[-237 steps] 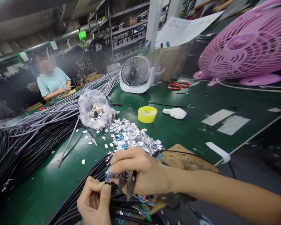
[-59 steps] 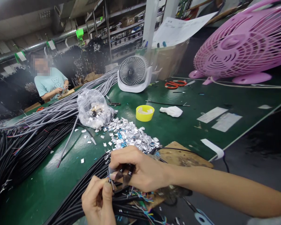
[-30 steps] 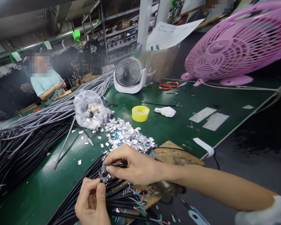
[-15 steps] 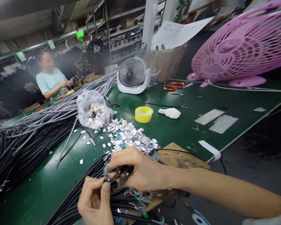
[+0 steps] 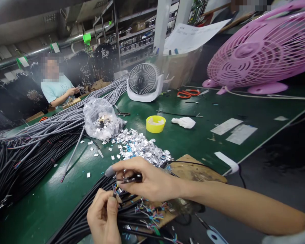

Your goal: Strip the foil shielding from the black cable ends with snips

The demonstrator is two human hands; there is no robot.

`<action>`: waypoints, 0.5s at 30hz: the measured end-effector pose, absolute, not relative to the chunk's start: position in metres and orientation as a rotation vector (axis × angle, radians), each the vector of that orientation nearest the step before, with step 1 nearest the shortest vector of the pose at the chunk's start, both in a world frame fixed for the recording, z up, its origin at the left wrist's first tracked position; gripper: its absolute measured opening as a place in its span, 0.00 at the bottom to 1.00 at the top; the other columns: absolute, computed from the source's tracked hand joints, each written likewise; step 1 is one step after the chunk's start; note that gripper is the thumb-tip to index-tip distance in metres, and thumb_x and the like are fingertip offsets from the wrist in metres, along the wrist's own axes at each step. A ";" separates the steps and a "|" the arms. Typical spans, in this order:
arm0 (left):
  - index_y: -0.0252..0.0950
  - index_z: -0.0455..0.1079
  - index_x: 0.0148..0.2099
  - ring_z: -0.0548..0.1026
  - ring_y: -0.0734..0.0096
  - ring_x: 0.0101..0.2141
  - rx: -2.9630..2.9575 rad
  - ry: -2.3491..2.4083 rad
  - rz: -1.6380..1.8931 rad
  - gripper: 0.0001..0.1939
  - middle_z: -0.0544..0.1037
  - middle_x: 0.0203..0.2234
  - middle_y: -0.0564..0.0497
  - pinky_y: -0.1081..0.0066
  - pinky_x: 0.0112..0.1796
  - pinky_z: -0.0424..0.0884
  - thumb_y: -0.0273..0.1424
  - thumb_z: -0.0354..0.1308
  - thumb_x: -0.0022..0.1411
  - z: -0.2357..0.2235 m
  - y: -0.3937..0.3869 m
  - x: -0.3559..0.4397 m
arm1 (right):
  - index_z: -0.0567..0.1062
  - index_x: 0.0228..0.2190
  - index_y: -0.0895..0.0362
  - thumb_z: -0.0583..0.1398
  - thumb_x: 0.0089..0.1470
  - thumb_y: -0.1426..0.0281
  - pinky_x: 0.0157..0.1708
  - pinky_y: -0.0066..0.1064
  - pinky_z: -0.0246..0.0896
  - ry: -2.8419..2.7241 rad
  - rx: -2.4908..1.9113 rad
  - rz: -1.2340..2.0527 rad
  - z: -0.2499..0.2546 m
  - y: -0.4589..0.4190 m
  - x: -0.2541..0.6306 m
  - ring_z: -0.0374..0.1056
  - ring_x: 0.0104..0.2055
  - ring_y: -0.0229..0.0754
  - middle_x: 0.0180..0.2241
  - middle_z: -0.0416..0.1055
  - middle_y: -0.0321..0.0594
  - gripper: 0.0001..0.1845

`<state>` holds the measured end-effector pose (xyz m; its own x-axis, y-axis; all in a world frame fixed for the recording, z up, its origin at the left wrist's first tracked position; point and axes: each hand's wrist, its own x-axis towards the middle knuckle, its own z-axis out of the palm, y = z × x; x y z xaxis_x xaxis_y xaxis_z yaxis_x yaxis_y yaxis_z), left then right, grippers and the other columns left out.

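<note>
My left hand (image 5: pixel 103 215) is closed, thumb and forefinger pinching the end of a black cable (image 5: pixel 114 194). Thin coloured wires fan out from that end. Just above it, my right hand (image 5: pixel 152 179) is wrapped round a small dark metal tool (image 5: pixel 135 178) with two arms; its exact kind is mostly hidden by the fingers. A grey finger cover (image 5: pixel 109 171) sits on the outstretched right forefinger. Under both hands runs a bundle of black cables (image 5: pixel 76 217), and several stripped ends with coloured wires (image 5: pixel 155 215) lie to the right on a worn board (image 5: pixel 198 171).
Beyond my hands lie a heap of foil scraps (image 5: pixel 142 145), a plastic bag (image 5: pixel 101 118), a yellow ring (image 5: pixel 155 124) and orange scissors (image 5: pixel 188 94). Grey cables (image 5: pixel 53 125) cross the left. Two fans, white (image 5: pixel 144 81) and pink (image 5: pixel 254 54), stand behind. A co-worker (image 5: pixel 58 88) sits far left.
My right forefinger has lifted and stretched out away from the cable end, and the tool has turned in the right hand. My left hand keeps its pinch. The view has shifted slightly.
</note>
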<state>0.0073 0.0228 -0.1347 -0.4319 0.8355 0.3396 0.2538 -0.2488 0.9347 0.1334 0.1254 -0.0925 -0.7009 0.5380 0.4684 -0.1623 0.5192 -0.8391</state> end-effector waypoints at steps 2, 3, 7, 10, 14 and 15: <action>0.34 0.71 0.25 0.64 0.73 0.22 1.313 1.559 1.699 0.20 0.64 0.19 0.52 0.74 0.23 0.58 0.42 0.51 0.62 -0.135 0.023 0.007 | 0.74 0.39 0.63 0.57 0.47 0.79 0.29 0.20 0.62 -2.028 -0.306 1.192 -0.092 0.126 0.134 0.66 0.29 0.30 0.31 0.73 0.38 0.15; 0.34 0.71 0.25 0.64 0.73 0.22 1.309 1.558 1.686 0.20 0.64 0.19 0.52 0.74 0.23 0.58 0.43 0.51 0.61 -0.135 0.023 0.006 | 0.75 0.38 0.63 0.57 0.47 0.79 0.29 0.21 0.62 -2.047 -0.288 1.180 -0.092 0.126 0.134 0.67 0.29 0.31 0.31 0.74 0.38 0.13; 0.34 0.69 0.23 0.62 0.74 0.21 1.303 1.529 1.636 0.23 0.62 0.18 0.52 0.74 0.22 0.56 0.45 0.50 0.61 -0.136 0.023 0.003 | 0.75 0.32 0.63 0.57 0.49 0.79 0.30 0.23 0.60 -2.169 -0.227 1.083 -0.091 0.127 0.135 0.65 0.29 0.32 0.28 0.72 0.39 0.08; 0.33 0.67 0.22 0.61 0.75 0.21 1.297 1.491 1.597 0.24 0.61 0.18 0.52 0.74 0.22 0.54 0.45 0.49 0.62 -0.134 0.022 0.002 | 0.75 0.31 0.64 0.57 0.50 0.79 0.29 0.23 0.59 -2.186 -0.174 1.096 -0.090 0.128 0.135 0.63 0.29 0.33 0.27 0.70 0.39 0.07; 0.33 0.64 0.21 0.59 0.76 0.21 1.293 1.449 1.556 0.24 0.60 0.18 0.53 0.73 0.22 0.51 0.45 0.49 0.62 -0.133 0.021 0.001 | 0.73 0.30 0.65 0.57 0.50 0.80 0.30 0.22 0.59 -2.171 -0.106 1.127 -0.090 0.128 0.134 0.62 0.29 0.32 0.27 0.69 0.39 0.05; 0.33 0.64 0.21 0.59 0.76 0.21 1.292 1.443 1.550 0.24 0.60 0.19 0.53 0.73 0.22 0.51 0.45 0.49 0.62 -0.133 0.021 0.000 | 0.73 0.29 0.64 0.57 0.49 0.81 0.30 0.22 0.59 -2.167 -0.107 1.097 -0.090 0.128 0.133 0.62 0.29 0.31 0.27 0.69 0.38 0.05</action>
<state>0.0005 0.0215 -0.1326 -0.3043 0.9255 0.2254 0.1585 -0.1842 0.9700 0.1333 0.1280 -0.0901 -0.7548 0.3630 0.5463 -0.2256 0.6384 -0.7359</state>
